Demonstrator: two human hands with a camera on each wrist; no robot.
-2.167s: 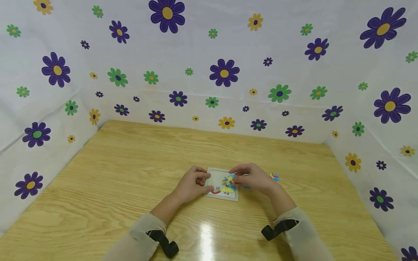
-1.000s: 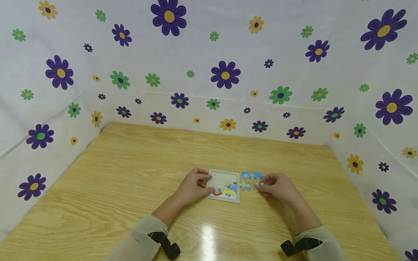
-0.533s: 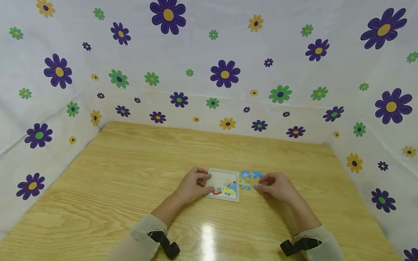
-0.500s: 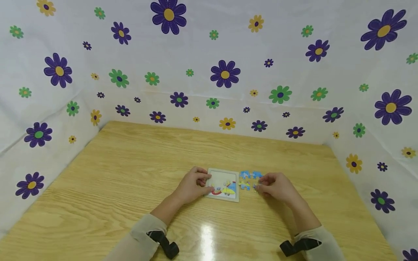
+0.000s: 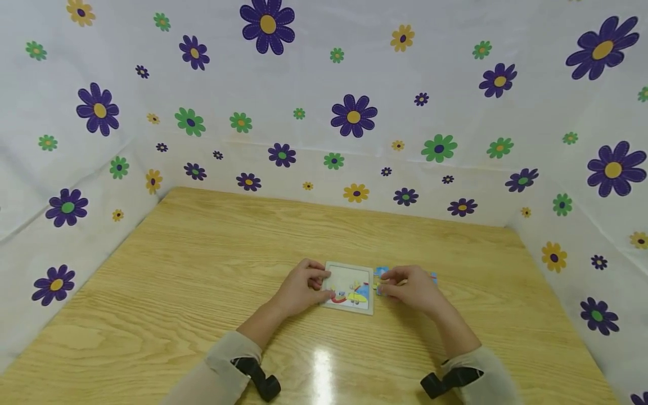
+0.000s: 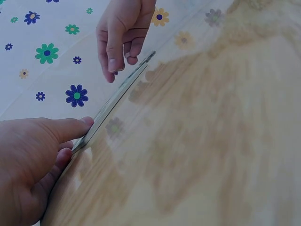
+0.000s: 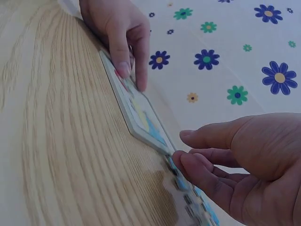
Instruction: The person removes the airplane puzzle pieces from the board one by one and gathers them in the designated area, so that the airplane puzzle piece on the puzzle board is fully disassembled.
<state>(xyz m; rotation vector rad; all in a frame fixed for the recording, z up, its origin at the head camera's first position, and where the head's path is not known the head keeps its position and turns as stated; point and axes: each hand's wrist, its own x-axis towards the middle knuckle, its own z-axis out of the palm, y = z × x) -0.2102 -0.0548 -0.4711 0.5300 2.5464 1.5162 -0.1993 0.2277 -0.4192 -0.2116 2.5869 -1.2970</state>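
My left hand [image 5: 297, 289] holds the left edge of a square jigsaw puzzle tray [image 5: 349, 265], thumb on top of the rim. Joined pieces with a yellow, red and blue picture [image 5: 358, 296] fill the near part of the tray; its far part is bare. Just right of the tray lie loose puzzle pieces [image 5: 382, 271], partly hidden under my right hand [image 5: 414, 288]. In the right wrist view the right thumb and index finger stand apart over the row of pieces, with nothing seen between them.
The wooden table [image 5: 243, 236] reaches to a white flowered cloth [image 5: 304, 67] at the back and both sides. A piece with blue and red [image 5: 433, 277] shows beyond the right hand. Black straps with camera mounts [image 5: 450, 382] sit on both wrists.
About two seconds ago the right hand held a yellow piece over the tray. It then went right to the loose pieces and has since shifted left over them. The left hand stays put.
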